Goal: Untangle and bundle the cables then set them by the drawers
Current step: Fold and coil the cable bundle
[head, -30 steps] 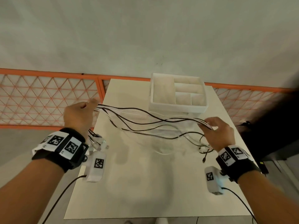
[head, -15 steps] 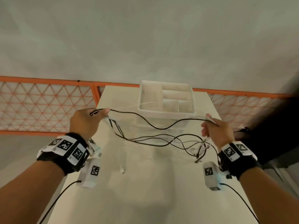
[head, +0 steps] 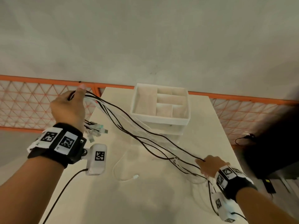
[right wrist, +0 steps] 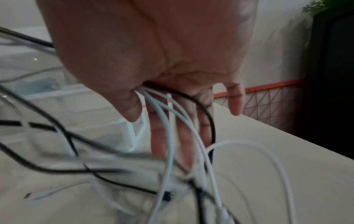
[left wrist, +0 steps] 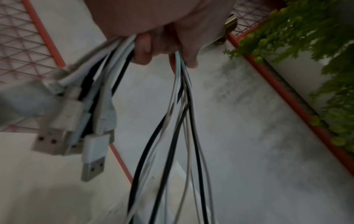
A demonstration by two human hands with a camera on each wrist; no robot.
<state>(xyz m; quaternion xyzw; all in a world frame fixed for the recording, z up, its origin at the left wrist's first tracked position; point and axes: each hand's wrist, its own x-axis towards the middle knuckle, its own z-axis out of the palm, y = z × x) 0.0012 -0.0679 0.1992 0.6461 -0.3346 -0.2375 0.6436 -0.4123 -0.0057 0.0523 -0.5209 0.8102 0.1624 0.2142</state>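
Several black and white cables (head: 145, 136) stretch in a slanting strand over the table (head: 145, 204). My left hand (head: 69, 104), raised at the far left, grips one end of them; in the left wrist view its fingers (left wrist: 145, 51) curl round the strands and the USB plugs (left wrist: 91, 151) hang below. My right hand (head: 208, 165) is low at the near right. The cables (right wrist: 172, 124) run out between its thumb and palm while its fingers (right wrist: 159, 136) point down. One white cable end (head: 127, 177) lies loose on the table. The white and clear drawer unit (head: 160, 113) stands at the back.
An orange mesh fence (head: 24, 104) runs behind the table. A dark object (head: 275, 143) stands off the right edge, with a black wire on the floor (head: 242, 138). Green plants (left wrist: 306, 45) show in the left wrist view. My right hand is close to the table's right edge.
My left hand rose and moved back to the left with its end. My right hand dropped toward the near right along the cables. The sagging loops have drawn into one slanting strand.
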